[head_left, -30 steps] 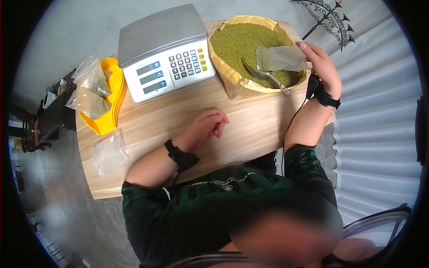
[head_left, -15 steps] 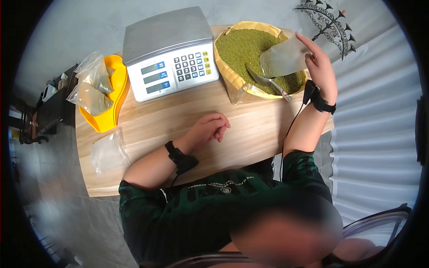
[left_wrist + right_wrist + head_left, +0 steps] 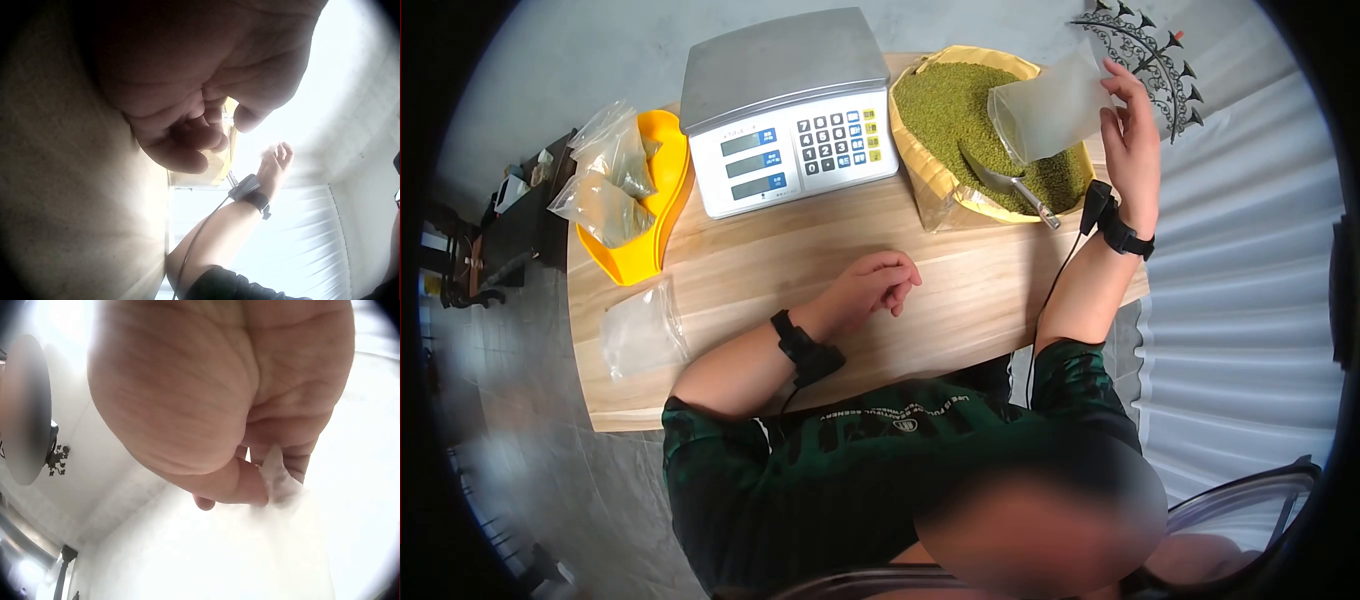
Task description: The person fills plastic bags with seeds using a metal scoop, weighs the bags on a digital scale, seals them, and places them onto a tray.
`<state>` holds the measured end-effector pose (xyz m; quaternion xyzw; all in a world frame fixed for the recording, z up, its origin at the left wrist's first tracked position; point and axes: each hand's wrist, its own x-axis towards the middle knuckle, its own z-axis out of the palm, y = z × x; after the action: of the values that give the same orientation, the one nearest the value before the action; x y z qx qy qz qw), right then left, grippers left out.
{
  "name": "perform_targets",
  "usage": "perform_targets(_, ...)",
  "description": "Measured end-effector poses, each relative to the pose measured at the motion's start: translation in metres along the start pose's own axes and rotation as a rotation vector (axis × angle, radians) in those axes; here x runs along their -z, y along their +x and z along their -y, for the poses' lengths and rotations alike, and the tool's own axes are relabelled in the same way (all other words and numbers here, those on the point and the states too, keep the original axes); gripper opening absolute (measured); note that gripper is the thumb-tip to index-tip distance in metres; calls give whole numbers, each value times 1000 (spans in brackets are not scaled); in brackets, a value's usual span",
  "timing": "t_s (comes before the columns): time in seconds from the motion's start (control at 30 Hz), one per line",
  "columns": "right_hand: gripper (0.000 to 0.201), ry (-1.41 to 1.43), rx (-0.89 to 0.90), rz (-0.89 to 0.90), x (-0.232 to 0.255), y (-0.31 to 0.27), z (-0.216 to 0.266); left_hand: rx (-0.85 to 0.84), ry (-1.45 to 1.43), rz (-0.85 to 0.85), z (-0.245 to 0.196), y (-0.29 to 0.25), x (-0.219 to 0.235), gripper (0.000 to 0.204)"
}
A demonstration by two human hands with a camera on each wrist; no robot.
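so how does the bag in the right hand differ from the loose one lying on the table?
The held bag is up over the open sack; the loose bag lies flat on the tabletop. The right hand pinches the held bag; no hand touches the loose bag. Both are translucent and look empty.

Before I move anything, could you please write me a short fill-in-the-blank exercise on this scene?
1. The right hand holds a plastic ____ over the green grains.
2. The left hand holds ____.
3. The scale has ____ display windows beside its keypad.
4. The tray with the filled bags is ____ in colour.

Missing words, in order: bag; nothing; three; yellow.
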<state>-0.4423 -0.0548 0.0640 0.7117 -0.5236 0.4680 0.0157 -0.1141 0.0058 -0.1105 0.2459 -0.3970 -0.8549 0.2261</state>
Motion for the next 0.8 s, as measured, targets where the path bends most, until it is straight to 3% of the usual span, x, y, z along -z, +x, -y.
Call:
perform_targets(0.17, 32, 1, -83, -124, 0, 0, -16, 1, 2, 5, 0, -1, 0, 18)
perform_targets(0.37, 21, -108, -158, -37, 6, 0, -22, 4, -7, 19, 2, 1, 3, 18)
perform_targets(0.6, 7, 49, -147, 39, 2, -3, -20, 11, -9, 27, 3, 1, 4, 18)
perform_targets(0.8, 28, 102, -134, 22, 1, -3, -11, -1, -5, 46, 4, 1, 6, 16)
